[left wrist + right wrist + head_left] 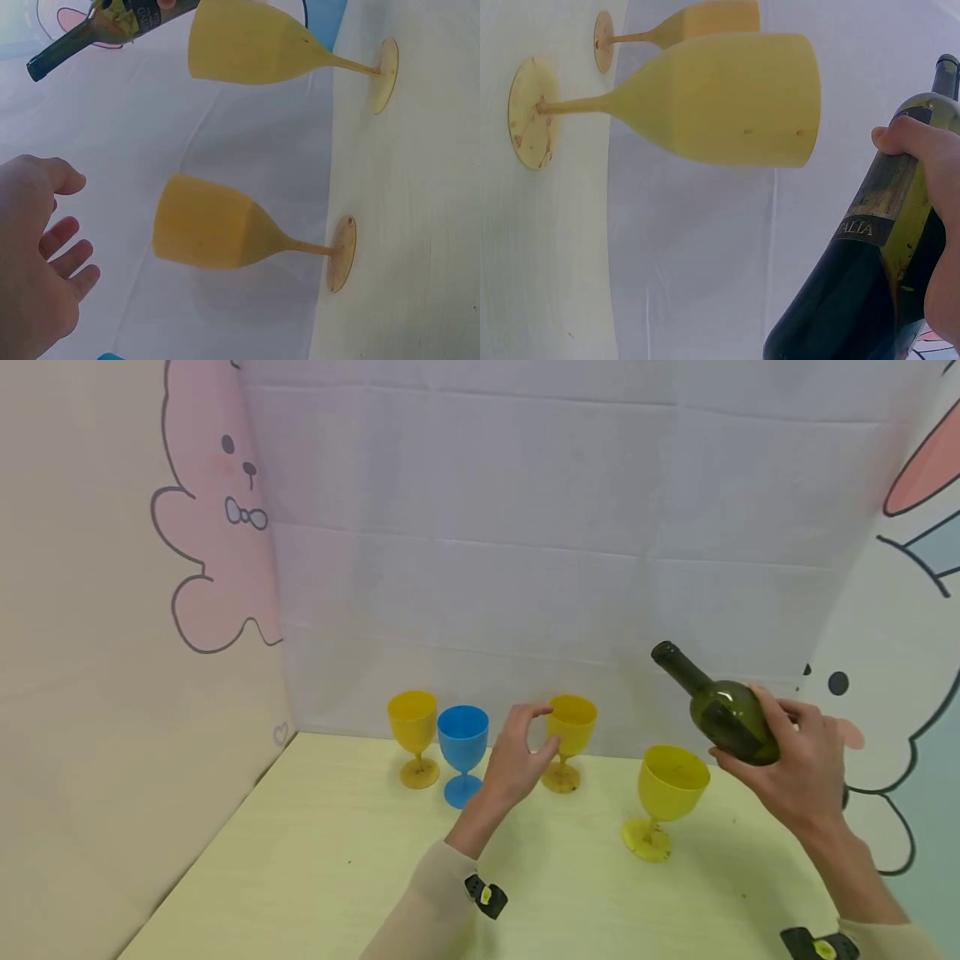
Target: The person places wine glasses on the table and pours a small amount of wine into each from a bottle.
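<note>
One bottle (pixel 733 720) (apparently glass), four goblets (pixel 672 787)

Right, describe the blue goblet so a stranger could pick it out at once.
In the head view, follow the pale table to its far edge, by the backdrop. There the blue goblet stands upright, just right of the leftmost yellow goblet and left of the person's left hand. Colour sets it apart: every other goblet in view is yellow.
</note>
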`<state>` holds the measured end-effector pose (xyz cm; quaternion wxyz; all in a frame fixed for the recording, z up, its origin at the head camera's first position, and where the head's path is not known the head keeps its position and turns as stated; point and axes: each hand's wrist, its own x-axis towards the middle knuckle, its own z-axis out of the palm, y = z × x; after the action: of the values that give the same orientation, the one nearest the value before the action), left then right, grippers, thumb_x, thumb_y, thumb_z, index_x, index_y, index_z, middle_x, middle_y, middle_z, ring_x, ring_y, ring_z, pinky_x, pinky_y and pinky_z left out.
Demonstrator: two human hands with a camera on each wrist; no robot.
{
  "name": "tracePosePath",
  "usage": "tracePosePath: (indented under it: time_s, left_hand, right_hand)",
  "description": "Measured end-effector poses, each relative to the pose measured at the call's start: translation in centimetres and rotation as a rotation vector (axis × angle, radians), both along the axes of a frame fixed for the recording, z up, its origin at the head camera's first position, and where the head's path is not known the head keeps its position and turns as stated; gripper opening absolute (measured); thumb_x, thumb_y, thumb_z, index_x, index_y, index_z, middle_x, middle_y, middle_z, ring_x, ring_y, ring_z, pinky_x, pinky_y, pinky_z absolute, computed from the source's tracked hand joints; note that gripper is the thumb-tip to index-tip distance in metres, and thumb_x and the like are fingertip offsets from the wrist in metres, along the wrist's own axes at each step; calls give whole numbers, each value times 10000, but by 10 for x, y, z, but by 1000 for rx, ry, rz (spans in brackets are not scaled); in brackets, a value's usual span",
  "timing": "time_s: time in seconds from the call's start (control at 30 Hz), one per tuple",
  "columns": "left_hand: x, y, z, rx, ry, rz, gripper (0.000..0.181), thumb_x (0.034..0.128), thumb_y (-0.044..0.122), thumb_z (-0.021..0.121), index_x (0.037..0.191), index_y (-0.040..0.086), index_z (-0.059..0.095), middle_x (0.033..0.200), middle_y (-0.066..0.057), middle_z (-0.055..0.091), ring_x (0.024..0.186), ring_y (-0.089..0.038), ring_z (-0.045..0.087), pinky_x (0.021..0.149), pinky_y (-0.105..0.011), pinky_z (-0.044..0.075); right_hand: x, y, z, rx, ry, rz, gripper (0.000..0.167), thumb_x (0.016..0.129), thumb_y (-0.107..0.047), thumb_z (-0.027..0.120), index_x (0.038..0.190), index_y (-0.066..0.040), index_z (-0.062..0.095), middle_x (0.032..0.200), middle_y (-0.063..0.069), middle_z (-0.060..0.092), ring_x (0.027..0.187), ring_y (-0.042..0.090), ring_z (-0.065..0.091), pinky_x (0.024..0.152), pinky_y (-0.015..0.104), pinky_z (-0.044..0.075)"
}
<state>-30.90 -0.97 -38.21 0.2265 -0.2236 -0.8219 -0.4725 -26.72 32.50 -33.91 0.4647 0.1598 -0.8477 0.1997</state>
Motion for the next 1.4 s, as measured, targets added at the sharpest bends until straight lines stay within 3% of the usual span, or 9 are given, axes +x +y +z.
tracePosePath:
  time_s: [0.37, 0.6, 0.8, 1.0, 1.4]
  left_hand:
    - [10, -18, -5, 78, 30, 7, 364, 957, 149, 650, 1306, 89, 565, 1307, -59, 576, 1236, -235, 551, 1065, -423, 481]
    - [13, -29, -8, 140, 79, 53, 338, 939, 111, 665, 1268, 77, 595, 1251, -95, 595, 1165, -274, 557, 1011, -421, 495]
    - [11, -40, -15, 233, 94, 131, 323, 917, 76, 684, 1230, 58, 610, 1207, -134, 597, 1115, -264, 548, 1005, -476, 496]
    - [13, -43, -19, 262, 89, 141, 320, 921, 82, 678, 1228, 38, 601, 1205, -146, 587, 1096, -280, 550, 988, -513, 504]
    - [12, -53, -30, 305, 156, 218, 304, 899, 62, 706, 1190, 36, 622, 1140, -128, 602, 1009, -285, 590, 864, -396, 539]
  right_hand:
    - [14, -16, 0, -70, 95, 26, 1043, 703, -864, 571, 1373, -65, 576, 1151, 365, 506, 1002, 507, 437, 760, 422, 245]
    - [23, -32, 1, -89, 81, 59, 1033, 713, -852, 575, 1384, -67, 567, 1136, 367, 500, 984, 514, 432, 772, 509, 261]
    - [26, -49, -1, -93, 46, 95, 1019, 721, -847, 565, 1402, -90, 557, 1146, 335, 496, 994, 460, 433, 755, 429, 265]
    - [25, -65, -3, -90, 36, 155, 996, 735, -825, 576, 1408, -91, 556, 1137, 319, 504, 1010, 423, 424, 788, 422, 265]
    - [27, -80, 5, -97, 37, 175, 978, 744, -814, 582, 1416, -104, 550, 1156, 313, 508, 1021, 440, 426, 784, 456, 263]
